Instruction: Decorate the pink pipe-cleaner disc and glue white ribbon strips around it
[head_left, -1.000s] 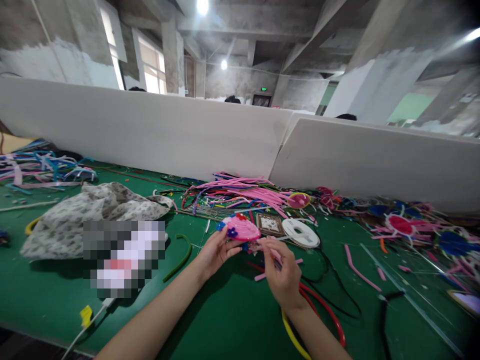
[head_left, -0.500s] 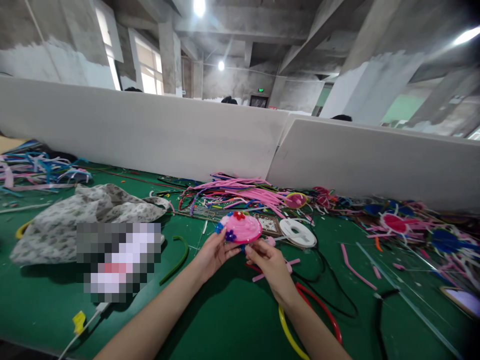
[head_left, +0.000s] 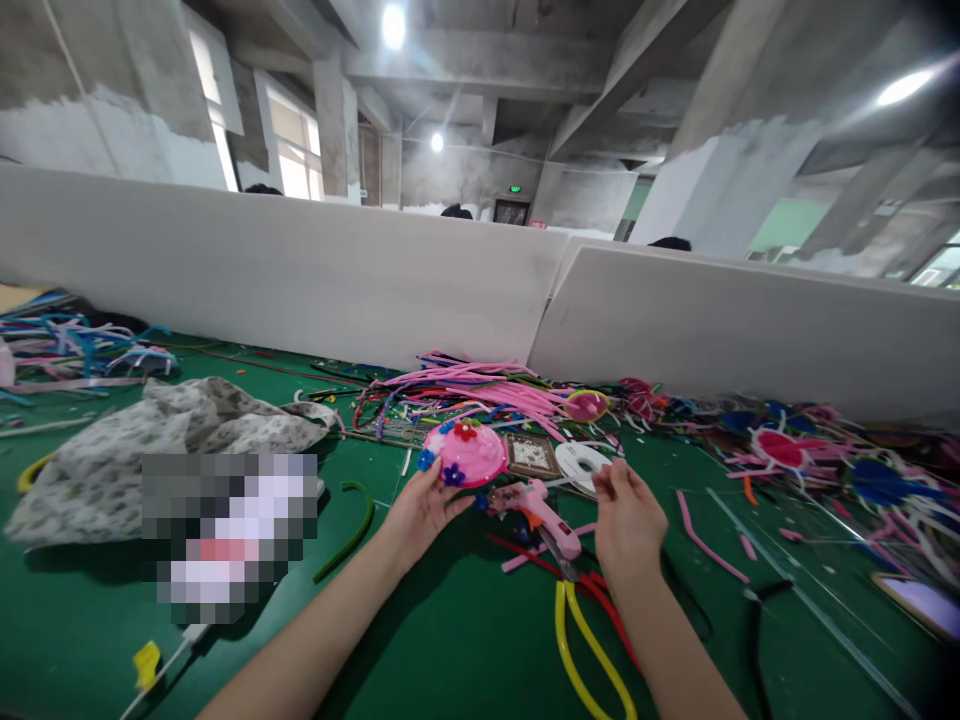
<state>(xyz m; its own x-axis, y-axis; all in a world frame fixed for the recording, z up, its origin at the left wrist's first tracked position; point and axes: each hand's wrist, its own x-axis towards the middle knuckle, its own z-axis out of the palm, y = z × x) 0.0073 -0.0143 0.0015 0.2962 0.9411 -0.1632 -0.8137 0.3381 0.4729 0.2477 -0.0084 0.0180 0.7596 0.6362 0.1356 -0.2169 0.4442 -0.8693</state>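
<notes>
My left hand [head_left: 420, 515] grips the lower left edge of a fuzzy pink disc [head_left: 487, 455], held above the table. Red, blue and purple flowers with small bead centres sit along its left and top edge. My right hand [head_left: 630, 515] is raised apart from the disc, beside a white spool [head_left: 574, 462], its fingertips pinched together. Whatever is between those fingertips is too small to make out. Below the disc, between my hands, lies a pink glue gun [head_left: 551, 520]. Yellow looped handles [head_left: 566, 640], apparently of scissors, lie in front of it.
A patterned cloth [head_left: 97, 450] and a blurred-out phone-like object [head_left: 232, 550] with a cable lie on the left. Pink pipe cleaners [head_left: 487, 385] are heaped at the back, below a white partition [head_left: 300, 270]. More coloured pieces [head_left: 877, 480] cover the right side.
My right hand has left the disc and moved right, to beside the white spool. The left hand still holds the disc, slightly further left. The glue gun and yellow handles now show more fully.
</notes>
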